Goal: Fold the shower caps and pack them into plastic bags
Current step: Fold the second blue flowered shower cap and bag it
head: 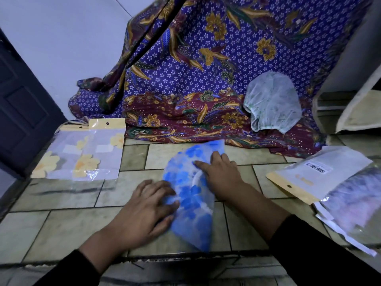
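Note:
A blue-flowered shower cap (pixel 193 201) lies folded into a long half-moon on the tiled floor in front of me. My left hand (pixel 144 209) presses flat on its left edge, fingers spread. My right hand (pixel 220 174) rests palm-down on its upper right part, index finger pointing left across the cap. A pale green shower cap (pixel 272 104) lies unfolded on the patterned cloth behind. A plastic bag with a yellow-flowered cap (pixel 84 155) inside lies at the left. More plastic bags (pixel 338 186) with yellow header strips lie stacked at the right.
A purple and maroon batik cloth (pixel 195 79) drapes over the back of the floor. A dark door (pixel 22 112) stands at the far left. A pale board (pixel 358 112) leans at the far right. Bare tiles (pixel 61 219) show between the bags and my hands.

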